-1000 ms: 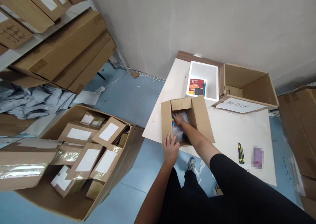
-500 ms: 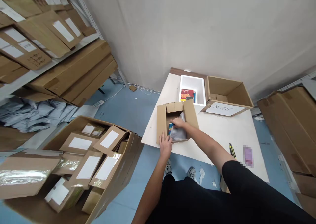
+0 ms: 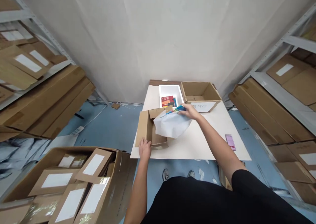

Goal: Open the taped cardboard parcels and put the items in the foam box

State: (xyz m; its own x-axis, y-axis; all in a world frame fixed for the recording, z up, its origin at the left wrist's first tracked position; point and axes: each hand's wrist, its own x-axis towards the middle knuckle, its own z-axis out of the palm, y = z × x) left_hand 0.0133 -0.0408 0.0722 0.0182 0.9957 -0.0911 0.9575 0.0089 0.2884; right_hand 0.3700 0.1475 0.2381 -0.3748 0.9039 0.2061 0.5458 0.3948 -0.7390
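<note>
My right hand (image 3: 190, 112) grips a thin blue book (image 3: 175, 109) by its edge, above the right side of an open cardboard box (image 3: 142, 126). A whitish plastic bag (image 3: 171, 124) hangs around or under the book; how they join is hidden. With fingers bent over the box's near left corner, my left hand (image 3: 144, 148) holds the box against the tabletop. Behind it, a white foam box (image 3: 170, 88) contains a red book (image 3: 167, 100) and others partly hidden. To the right of the foam box is an open carton (image 3: 214, 91) with a handwritten paper label (image 3: 203, 106).
A pink-purple pixelated item (image 3: 230, 142) lies on the right of the white table (image 3: 197, 145). At lower left a large carton (image 3: 120, 181) is full of labelled parcels. Shelves (image 3: 37, 74) with boxes flank both sides. Paper scraps (image 3: 201, 174) litter the blue floor.
My right hand has lifted the book and plastic bag out of the cardboard box, up and to the right. My left hand stays at the box's near edge. The view has turned right.
</note>
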